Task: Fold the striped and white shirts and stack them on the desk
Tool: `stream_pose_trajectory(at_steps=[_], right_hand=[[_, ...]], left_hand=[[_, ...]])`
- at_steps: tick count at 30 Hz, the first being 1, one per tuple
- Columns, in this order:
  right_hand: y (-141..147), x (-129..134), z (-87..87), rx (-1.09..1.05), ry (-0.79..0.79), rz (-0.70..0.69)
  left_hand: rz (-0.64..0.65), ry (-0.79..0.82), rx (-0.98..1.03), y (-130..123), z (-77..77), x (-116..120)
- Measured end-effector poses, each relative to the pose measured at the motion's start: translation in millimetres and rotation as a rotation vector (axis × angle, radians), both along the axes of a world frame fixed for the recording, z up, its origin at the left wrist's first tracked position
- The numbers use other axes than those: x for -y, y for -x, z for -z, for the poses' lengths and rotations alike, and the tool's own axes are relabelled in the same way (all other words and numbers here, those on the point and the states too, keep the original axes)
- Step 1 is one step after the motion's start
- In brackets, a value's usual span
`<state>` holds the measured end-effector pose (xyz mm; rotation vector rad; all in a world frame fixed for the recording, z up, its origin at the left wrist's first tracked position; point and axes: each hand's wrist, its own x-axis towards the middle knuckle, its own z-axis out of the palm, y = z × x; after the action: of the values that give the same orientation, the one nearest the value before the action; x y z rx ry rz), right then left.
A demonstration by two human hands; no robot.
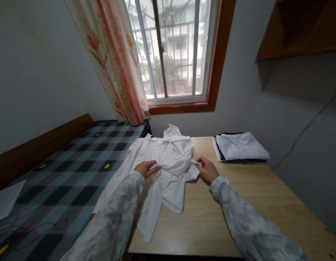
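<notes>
Over one table (200, 224), two hands (146, 169) (208, 170) pinch white cloth (173, 179).

The left hand (147, 169) and the right hand (208, 169) each pinch part of a crumpled white garment (173, 154) between their fingers, the right one gripping a narrow bit drawn out at its side. The cloth lies on a pale wooden bench (206, 224), its left portion reaching toward the bed (83, 163) with its checked cover. On the bench's far right sits a stack of folded clothes (242, 145), white on top with dark fabric beneath. A sheet of paper (7, 199) and thin red cord (59, 224) lie on the bed. Behind are a flowered curtain (116, 65) and a brown-framed window (176, 54).
</notes>
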<state>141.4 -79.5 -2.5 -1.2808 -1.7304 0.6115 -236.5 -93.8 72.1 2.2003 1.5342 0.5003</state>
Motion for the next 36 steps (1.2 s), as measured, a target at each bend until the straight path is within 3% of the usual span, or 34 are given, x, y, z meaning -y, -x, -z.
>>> stream_pose_trajectory(at_steps=[4,6,12,15,17,20,24,29,32,36], right_hand=[[-62,-8,-12.4,-0.171,-0.007,0.278],[-97,-13,-19.9,-0.192,-0.035,0.388],[-191,-22,-29.1,-0.268,-0.099,0.638],[-228,-21,-27.1,-0.375,-0.119,0.803],[-245,-18,-25.9,-0.344,-0.103,0.852],[-249,-13,-26.9,0.004,-0.191,0.845],[-217,-12,-31.1,0.501,-0.333,0.672],[-172,-20,-26.3,0.829,-0.143,0.448],[-171,-23,-22.1,0.843,-0.101,0.442],[-199,-24,-29.6,0.670,-0.133,0.527]], left_hand=[[-0.112,-0.107,0.121,38,-19.1,4],[-0.229,-0.137,0.104,60,-23.8,5],[-0.715,-0.029,-0.232,106,-36.4,9],[-0.823,0.021,-0.342,115,-45.4,10],[-0.786,0.005,-0.421,113,-48.3,7],[-0.636,-0.158,-0.497,89,-44.1,-4],[-0.361,-0.254,-0.374,23,-25.1,-27],[-0.285,-0.127,-0.407,-49,0.0,-53],[-0.241,-0.057,-0.458,-58,5.4,-58],[-0.234,-0.113,-0.470,-38,-0.1,-55]])
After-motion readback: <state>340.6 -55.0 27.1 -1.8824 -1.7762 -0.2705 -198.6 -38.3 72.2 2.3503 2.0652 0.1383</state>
